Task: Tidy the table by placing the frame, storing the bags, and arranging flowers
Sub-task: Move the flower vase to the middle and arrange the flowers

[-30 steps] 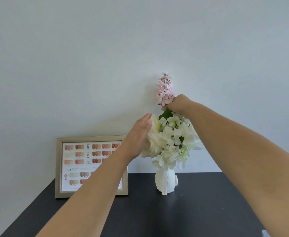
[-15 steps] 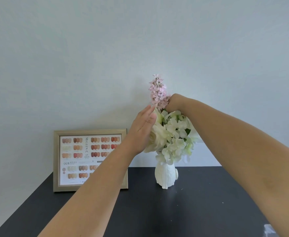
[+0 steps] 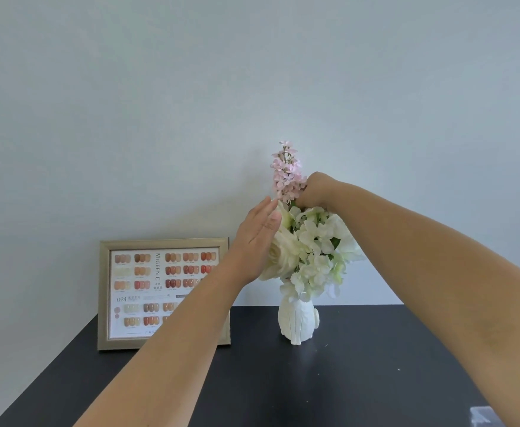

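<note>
A white vase [image 3: 297,322] stands on the black table [image 3: 344,380] near the wall, filled with white flowers [image 3: 314,248]. A pink flower spike [image 3: 286,172] rises above them. My right hand [image 3: 317,189] is closed on the pink spike's stem just below its blossoms. My left hand [image 3: 257,241] is flat with fingers straight, pressed against the left side of the white flowers. A gold picture frame [image 3: 163,292] with a nail colour chart stands upright against the wall to the left of the vase, partly behind my left forearm.
A plain pale wall rises directly behind the table. The table's left edge runs diagonally toward the lower left. A small pale object [image 3: 483,416] shows at the bottom right, partly behind my right forearm.
The pink spike has shifted left and lower with my right hand still on it. My left hand has risen a little along the white flowers.
</note>
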A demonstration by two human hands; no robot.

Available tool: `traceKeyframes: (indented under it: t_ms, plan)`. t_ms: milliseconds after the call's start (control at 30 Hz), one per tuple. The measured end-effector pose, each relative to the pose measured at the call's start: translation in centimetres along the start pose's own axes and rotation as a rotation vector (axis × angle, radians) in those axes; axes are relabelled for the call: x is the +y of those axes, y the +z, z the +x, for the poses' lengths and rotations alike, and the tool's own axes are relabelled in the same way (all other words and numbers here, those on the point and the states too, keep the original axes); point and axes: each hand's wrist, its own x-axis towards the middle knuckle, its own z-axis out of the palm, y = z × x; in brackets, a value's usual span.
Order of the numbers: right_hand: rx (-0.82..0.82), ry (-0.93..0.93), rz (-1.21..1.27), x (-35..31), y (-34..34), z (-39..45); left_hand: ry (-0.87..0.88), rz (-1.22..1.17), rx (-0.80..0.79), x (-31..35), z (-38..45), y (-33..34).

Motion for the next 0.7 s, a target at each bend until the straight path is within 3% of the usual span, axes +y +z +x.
traceKeyframes:
  t_ms: [133, 333, 500, 700]
  plan:
    - [0.014, -0.031, 0.147, 1.5, -1.9, -1.1, -0.004, -0.001, 0.011, 0.1, 0.0, -0.5]
    - [0.272, -0.215, 0.615, 6.9, -1.9, -4.7, -0.052, -0.029, 0.046, -0.2, -0.8, -0.3]
    - [0.135, -0.074, 0.760, 10.1, 1.6, -7.0, -0.079, -0.020, 0.113, -0.2, -0.9, 1.3]
    - [0.069, -0.102, 0.818, 8.8, 3.5, -7.0, -0.108, 0.011, 0.148, 0.6, -0.1, 3.2]
